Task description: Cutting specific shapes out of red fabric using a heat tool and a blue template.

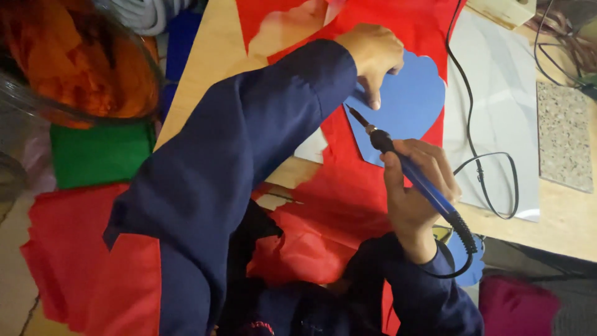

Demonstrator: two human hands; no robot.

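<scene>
That blue-handled soldering iron (415,177) looks light and stiff, but the metal tip is likely hot, so the padded handle is the only sane place to grab it, held like a pen. The right hand (418,193) does just that: fingers wrapped closed round the handle, tip aimed at the left edge of the blue heart-shaped template (407,102). The template looks thin and flat, probably slides easily on the soft, floppy red fabric (348,186) lying on the wooden table (199,68). The left hand (373,53) presses it down, fingers curled, one fingertip planted near the tip. The black cord (479,168) trails off right.
</scene>
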